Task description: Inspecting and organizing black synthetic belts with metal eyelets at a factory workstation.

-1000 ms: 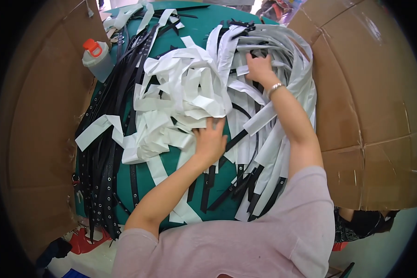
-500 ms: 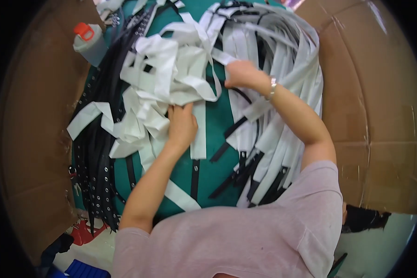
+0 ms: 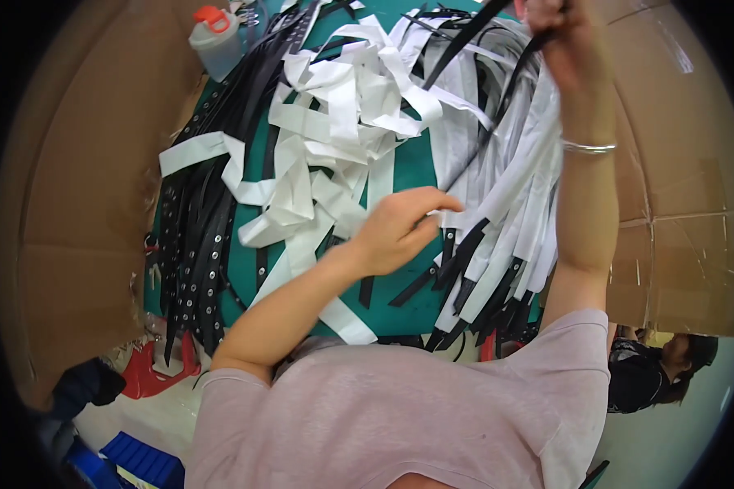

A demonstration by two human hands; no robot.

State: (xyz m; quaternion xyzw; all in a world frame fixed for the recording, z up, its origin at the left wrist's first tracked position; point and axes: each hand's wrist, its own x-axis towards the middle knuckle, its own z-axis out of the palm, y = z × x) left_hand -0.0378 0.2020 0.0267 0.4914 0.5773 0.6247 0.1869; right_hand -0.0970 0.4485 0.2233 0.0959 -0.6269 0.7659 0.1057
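Observation:
My right hand (image 3: pixel 567 53), blurred and raised at the far right, is closed on a black strap (image 3: pixel 510 94). One length of the strap slants down from it toward my left hand; another dark length (image 3: pixel 469 41) runs off leftward. My left hand (image 3: pixel 400 231) hovers over the middle of the table, fingers bent and apart, its fingertips by the lower end of the slanting length. White paper-like strips (image 3: pixel 342 102) lie in a tangled heap beyond my left hand. Right of it spreads a thick bundle of white-covered straps (image 3: pixel 510 191) with black ends.
Black straps with metal eyelets (image 3: pixel 192 236) hang along the table's left side. A translucent jug with an orange lid (image 3: pixel 218 45) stands at the back left. Cardboard walls (image 3: pixel 81 204) flank the green table (image 3: pixel 249 265). Another person (image 3: pixel 648 371) is at the lower right.
My right hand has swung up and away to the far right, drawing the black strap out. My left hand has left the white heap and moved right. The view has shifted slightly.

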